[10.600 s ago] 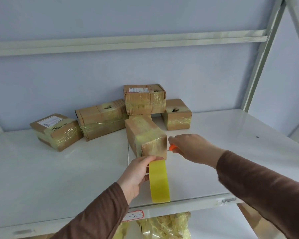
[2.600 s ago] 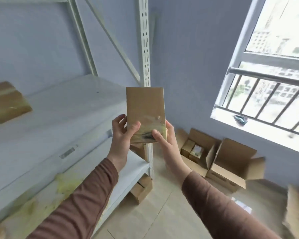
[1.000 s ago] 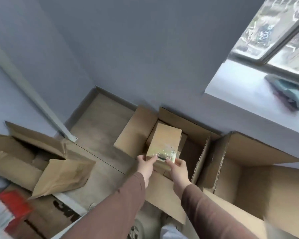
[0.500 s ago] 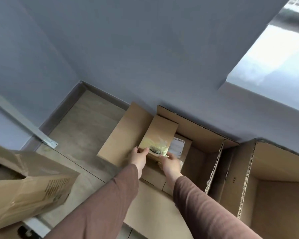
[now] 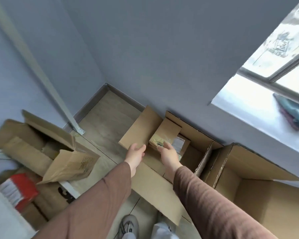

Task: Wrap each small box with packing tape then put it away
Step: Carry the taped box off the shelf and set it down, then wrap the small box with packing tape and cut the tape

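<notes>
Both my hands hover at an open carton on the floor with a taped small box lying inside it.

At far left an open cardboard carton (image 5: pixel 41 145) with a loose flap sits on the floor (image 5: pixel 100 121). Further right, my left hand (image 5: pixel 136 153) hangs by the left flap of the receiving carton (image 5: pixel 141 128), fingers (image 5: pixel 141 147) relaxed and holding nothing. The taped small box (image 5: pixel 166 135) lies tilted inside, leaning partly on a labelled parcel (image 5: pixel 181 144). My right hand (image 5: pixel 168 153) is beside its taped near end, fingers loosely spread; I cannot tell whether they touch it. An empty carton (image 5: pixel 259 190) stands at far right. My worry: resting askew, the box could slide or tip, and a careless hand could knock it further.
</notes>
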